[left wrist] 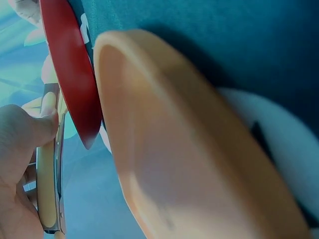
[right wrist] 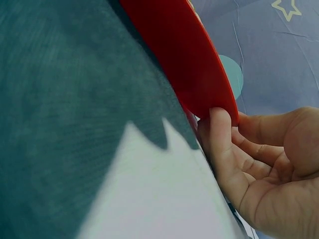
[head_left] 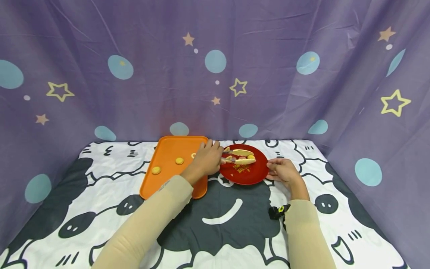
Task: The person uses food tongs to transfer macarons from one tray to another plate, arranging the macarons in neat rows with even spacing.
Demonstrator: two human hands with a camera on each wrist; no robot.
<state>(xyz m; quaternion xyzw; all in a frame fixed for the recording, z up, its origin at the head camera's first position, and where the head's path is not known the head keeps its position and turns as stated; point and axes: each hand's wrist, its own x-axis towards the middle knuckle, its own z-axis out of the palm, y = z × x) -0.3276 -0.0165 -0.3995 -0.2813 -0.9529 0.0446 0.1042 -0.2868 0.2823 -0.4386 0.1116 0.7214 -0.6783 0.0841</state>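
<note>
Fingers of the left hand (head_left: 207,158) are clamping round the one pair of tongs (head_left: 243,152), whose two tips are standing apart over the plate (head_left: 245,179), reaching over from nine o'clock. At least two small pieces (head_left: 251,157) are showing about the tips; contact is staying unclear. The right hand (head_left: 284,171) is pinching the plate's rim at three o'clock, probably steadying it; whether the rim is lying flat there, I cannot tell. One tray (head_left: 168,149) is lying just beside the plate at nine o'clock, perhaps for a short reach. Two yellow rounds (head_left: 179,161) are sitting on it, one near its middle, one toward nine o'clock; one part-hidden ring (head_left: 193,155) is showing at two o'clock. Cloth (head_left: 221,239) is covering the counter; one curtain (head_left: 262,93) is hanging beyond, at twelve o'clock.
</note>
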